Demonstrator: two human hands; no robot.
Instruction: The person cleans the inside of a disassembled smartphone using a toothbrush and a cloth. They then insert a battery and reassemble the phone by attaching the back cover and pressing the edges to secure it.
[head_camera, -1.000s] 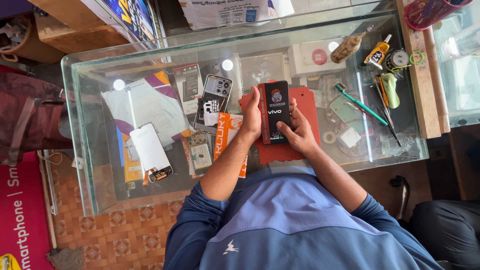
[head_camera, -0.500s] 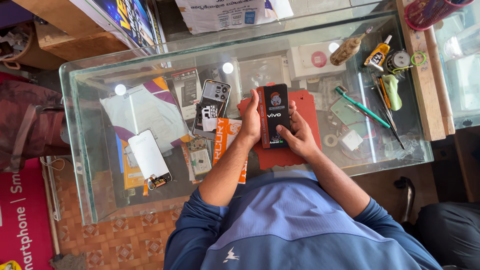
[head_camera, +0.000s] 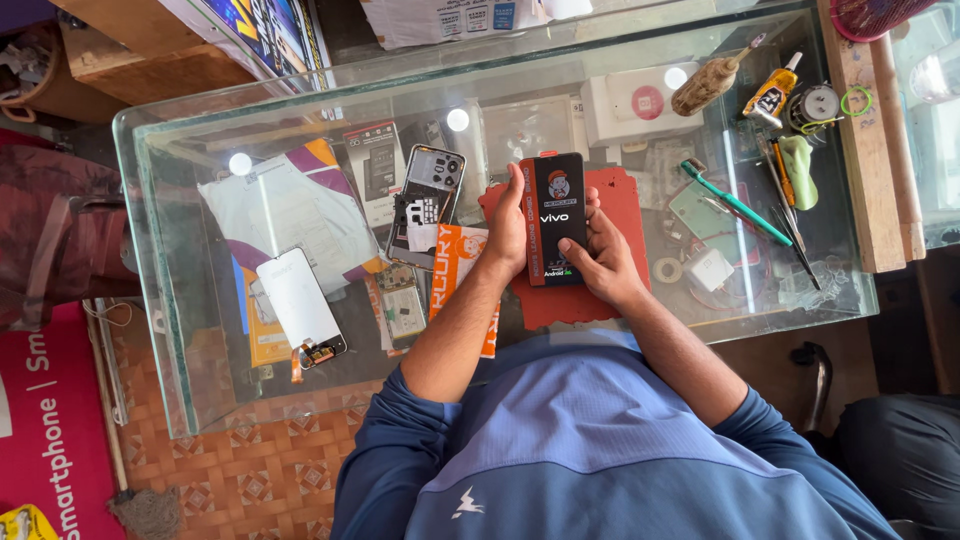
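A black smartphone (head_camera: 556, 215) with a printed film on its screen lies over a red mat (head_camera: 625, 215) on the glass counter (head_camera: 200, 380). My left hand (head_camera: 507, 228) grips the phone's left edge. My right hand (head_camera: 604, 258) holds its right edge and lower corner, thumb resting on the screen. Both forearms reach forward from my blue shirt.
Left of the phone lie an opened phone frame (head_camera: 425, 205), an orange packet (head_camera: 455, 265), a small circuit board (head_camera: 402, 305) and a white screen panel (head_camera: 298, 300) with a flex cable. To the right are a green toothbrush (head_camera: 735, 203), a white charger (head_camera: 711, 268), a glue bottle (head_camera: 772, 95) and a brush (head_camera: 712, 80).
Both hands keep hold of the phone in the same place on the red mat. The view has shifted slightly; nothing on the counter has moved.
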